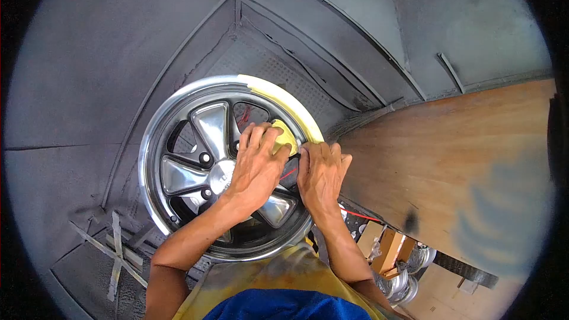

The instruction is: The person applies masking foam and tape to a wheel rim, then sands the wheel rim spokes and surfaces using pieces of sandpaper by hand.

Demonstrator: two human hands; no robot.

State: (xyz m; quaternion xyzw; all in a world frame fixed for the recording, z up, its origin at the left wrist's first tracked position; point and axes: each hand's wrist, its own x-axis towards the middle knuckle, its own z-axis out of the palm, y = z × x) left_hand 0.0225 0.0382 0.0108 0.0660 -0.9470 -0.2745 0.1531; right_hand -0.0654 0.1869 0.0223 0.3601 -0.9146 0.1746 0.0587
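Landmark: a round, polished-silver and dark-grey metal wheel (pixel 221 177) with broad spokes, its face toward the camera. A pale-yellow strip (pixel 288 102) of thin material follows the upper-right arc of its rim. A yellow patch (pixel 285 134) covers the upper-right spoke.

Left hand (pixel 256 163): over the wheel, right of its centre cap. Fingers bent and partly spread, tips down at the yellow patch, thumb beside its lower edge. Whether anything is pinched cannot be told.

Right hand (pixel 322 172): at the wheel's right rim, by the lower end of the pale-yellow strip. Fingers close together and curled, thumb near the left thumb. Tips partly hidden; grip on the strip cannot be confirmed.

Surroundings, relative to the wheel: grey-coated panels (pixel 95 59) above and left; crossed light-coloured strips (pixel 117 255) at lower left. A brown wooden board (pixel 450 142), marked by a bluish-grey haze, lies to the right. At lower right, past the board's edge, are brown cardboard boxes (pixel 388 249) and shiny silver wheels (pixel 403 286). Below: the person's yellow-and-grey garment (pixel 267 272) and a blue cloth (pixel 284 306).
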